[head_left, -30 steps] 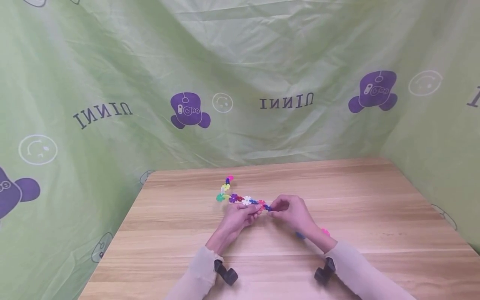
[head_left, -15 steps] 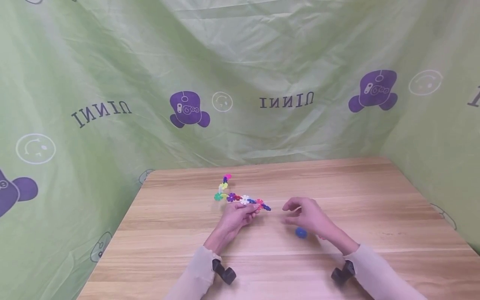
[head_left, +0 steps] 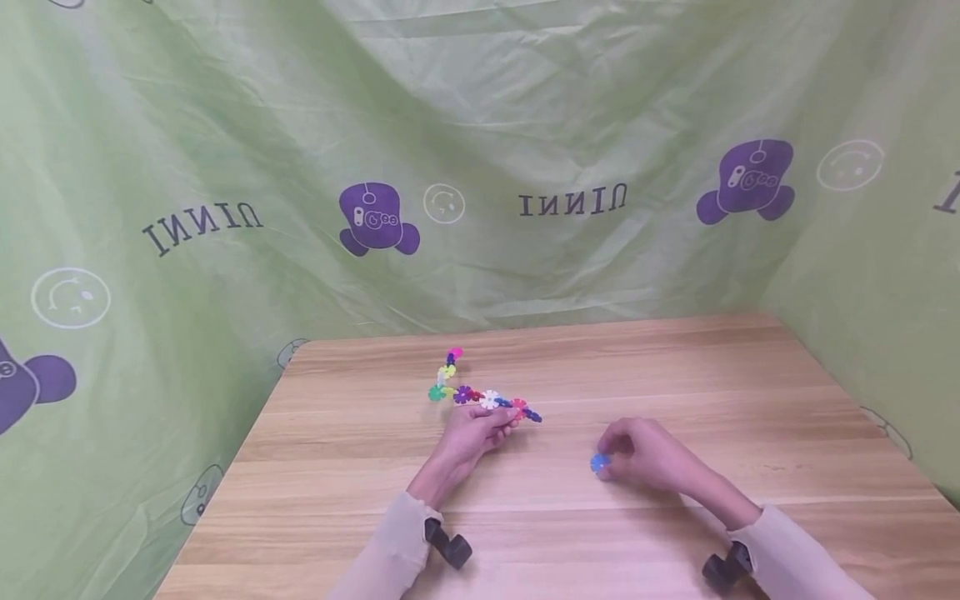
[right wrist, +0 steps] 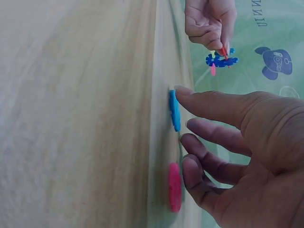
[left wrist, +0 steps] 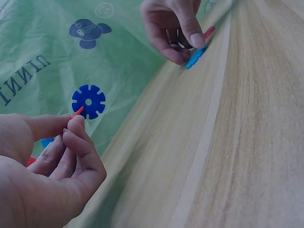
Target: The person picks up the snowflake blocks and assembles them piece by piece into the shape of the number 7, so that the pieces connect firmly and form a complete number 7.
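In the head view my left hand [head_left: 474,435] pinches a red snowflake disc [head_left: 519,407] near the right end of a chain of interlocking snowflake discs [head_left: 490,400]. A dark blue disc [left wrist: 88,101] forms that end, slotted beyond my left fingertips. My right hand [head_left: 651,455], lower and to the right, has thumb and forefinger at opposite edges of a loose blue snowflake disc [head_left: 599,463], which looks slightly tilted. In the right wrist view the thumb touches that blue disc [right wrist: 174,110]. A pink disc [right wrist: 175,187] lies beside it, hidden by my hand in the head view.
The wood-grain table [head_left: 337,500] carries the work. Its far edge meets a green printed curtain [head_left: 480,275], which also hangs at both sides. The far part of the chain bends backward, ending in a pink disc [head_left: 456,353].
My right hand has let go of the chain's dark blue end and moved right and toward me to the loose blue disc. My left hand still pinches the chain, nearly unmoved.
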A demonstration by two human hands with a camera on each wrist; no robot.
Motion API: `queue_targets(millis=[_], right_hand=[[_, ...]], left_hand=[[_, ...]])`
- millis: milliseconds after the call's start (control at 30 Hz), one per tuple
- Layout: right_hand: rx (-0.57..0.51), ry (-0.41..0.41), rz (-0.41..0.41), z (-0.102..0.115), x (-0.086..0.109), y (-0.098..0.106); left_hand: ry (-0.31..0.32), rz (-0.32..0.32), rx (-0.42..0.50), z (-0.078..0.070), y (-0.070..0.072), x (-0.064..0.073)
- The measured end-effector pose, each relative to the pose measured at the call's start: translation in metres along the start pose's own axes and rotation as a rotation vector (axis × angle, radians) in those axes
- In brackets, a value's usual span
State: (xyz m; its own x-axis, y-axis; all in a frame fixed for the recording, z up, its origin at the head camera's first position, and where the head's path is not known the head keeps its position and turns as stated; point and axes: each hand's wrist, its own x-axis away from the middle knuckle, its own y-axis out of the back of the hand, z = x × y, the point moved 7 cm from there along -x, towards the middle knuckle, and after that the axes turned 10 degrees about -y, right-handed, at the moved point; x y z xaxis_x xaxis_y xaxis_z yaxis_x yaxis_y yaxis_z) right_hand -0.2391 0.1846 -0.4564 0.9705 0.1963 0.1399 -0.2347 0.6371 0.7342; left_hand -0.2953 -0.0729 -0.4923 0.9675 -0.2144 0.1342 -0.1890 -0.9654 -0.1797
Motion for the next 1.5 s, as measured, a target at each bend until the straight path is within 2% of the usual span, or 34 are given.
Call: queue_targets(millis=[533, 933, 1133, 1267, 1500], right_hand=[[0.013, 0.007, 0.001, -0.007, -0.003, 0.000], [0.010, -0.020, 0.041, -0.005, -0.005, -0.002], [-0.020, -0.003, -0.004, -0.002, -0.008, 0.000], [-0.136, -0.051, -0.028, -0.003, -0.011, 0.000], [-0.532, -0.145, 0.005, 0.000, -0.019, -0.011]], left_hand=[[-0.009, 0.010, -0.022, 0.001, -0.002, 0.000], [-0.014, 0.013, -0.027, -0.001, -0.003, 0.002], [-0.018, 0.010, -0.037, 0.000, -0.002, 0.002], [-0.012, 0.008, -0.034, 0.000, -0.001, 0.002], [-0.018, 0.007, -0.035, -0.001, -0.001, 0.003]])
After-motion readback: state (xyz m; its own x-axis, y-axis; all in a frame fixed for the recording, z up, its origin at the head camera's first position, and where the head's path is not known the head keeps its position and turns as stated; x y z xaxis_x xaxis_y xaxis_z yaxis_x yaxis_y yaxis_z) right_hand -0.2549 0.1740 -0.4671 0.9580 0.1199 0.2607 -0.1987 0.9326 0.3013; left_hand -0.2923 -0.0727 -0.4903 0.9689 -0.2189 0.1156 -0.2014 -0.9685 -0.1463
